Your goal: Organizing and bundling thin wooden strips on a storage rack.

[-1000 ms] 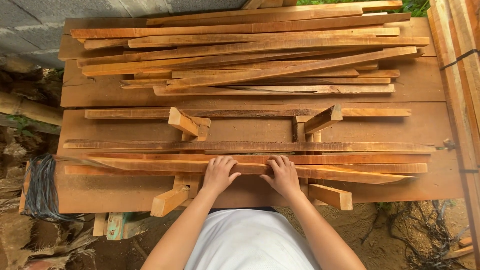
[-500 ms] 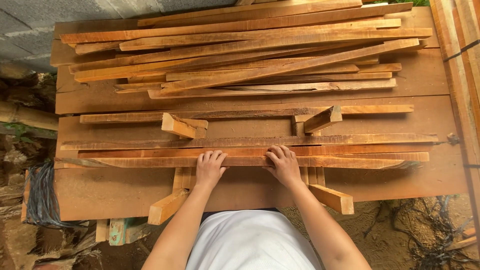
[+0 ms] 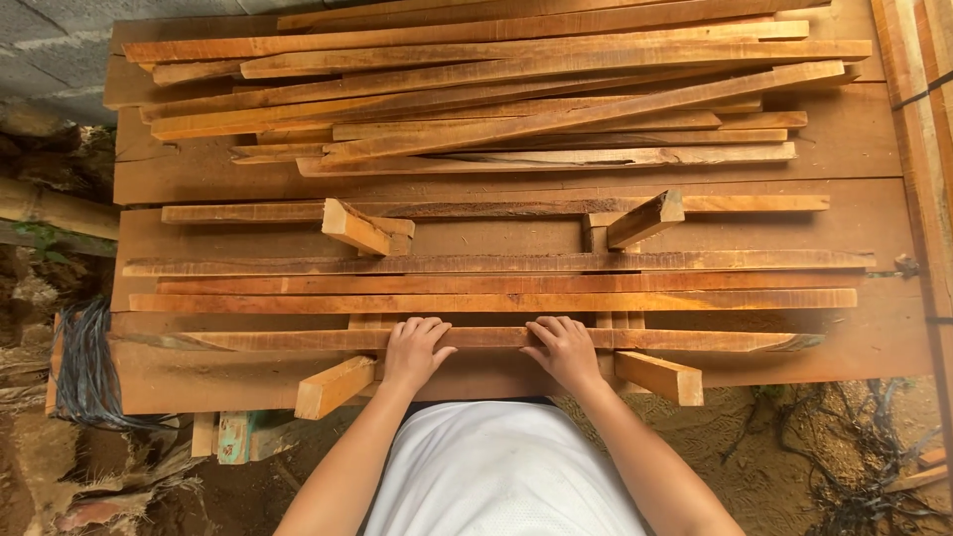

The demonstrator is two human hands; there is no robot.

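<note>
My left hand point(image 3: 415, 349) and my right hand point(image 3: 564, 349) lie palm down on a long thin wooden strip point(image 3: 486, 337), fingers curled over its far edge. This strip is the nearest one on the plank workbench point(image 3: 844, 347) and has tapered ends. Just beyond it lie three more long strips point(image 3: 496, 301), side by side. All of them rest across short wooden blocks; two block ends point(image 3: 336, 387) point(image 3: 658, 377) stick out towards me past the bench edge.
A loose pile of several long strips point(image 3: 496, 99) covers the far half of the bench. Two short blocks point(image 3: 357, 226) point(image 3: 645, 218) stand angled up mid-bench. A bundle of black cords point(image 3: 84, 367) hangs at the left, and planks point(image 3: 923, 149) line the right edge.
The nearest strip has come towards me and now lies apart from the other strips. Both hands stayed on it and moved back with it.
</note>
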